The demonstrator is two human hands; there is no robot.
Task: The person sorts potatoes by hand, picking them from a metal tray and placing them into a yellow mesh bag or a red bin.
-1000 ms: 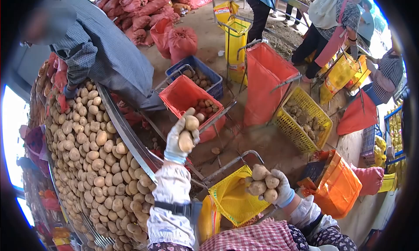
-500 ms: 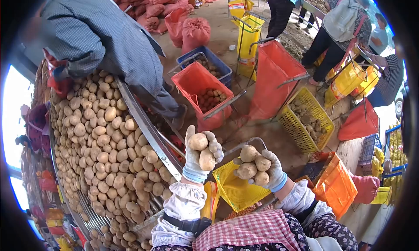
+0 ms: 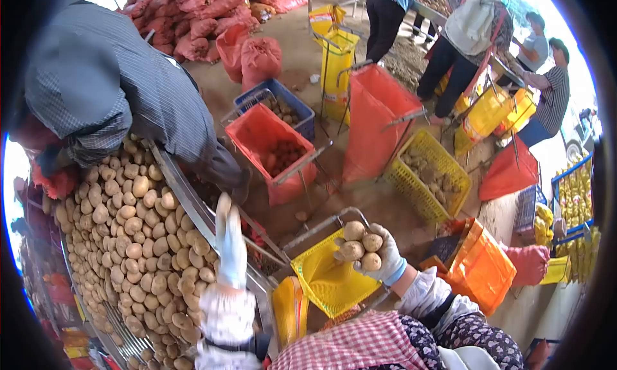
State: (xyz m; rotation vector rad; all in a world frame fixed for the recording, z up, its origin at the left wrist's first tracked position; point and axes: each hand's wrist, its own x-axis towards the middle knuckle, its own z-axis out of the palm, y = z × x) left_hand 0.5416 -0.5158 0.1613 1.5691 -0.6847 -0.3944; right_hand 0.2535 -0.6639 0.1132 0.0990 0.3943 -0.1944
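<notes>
Several potatoes rest in my right hand, the gloved fingers curled round them. This hand is above a yellow mesh bag that hangs wide-mouthed from a metal frame. My left hand, in a white glove and smeared by motion, is stretched out flat beside the metal edge of the sorting table. Its fingers point away from me, their tips brownish, and no potato shows in it. A broad heap of potatoes covers the table to its left.
A person in a checked jacket leans over the table's far end. Red bags, a blue crate and a yellow crate stand ahead. An orange bag is at right; other people work farther back.
My left hand has swung left toward the table, and the two potatoes it held no longer show in it. My right hand still holds its potatoes. The view has shifted right.
</notes>
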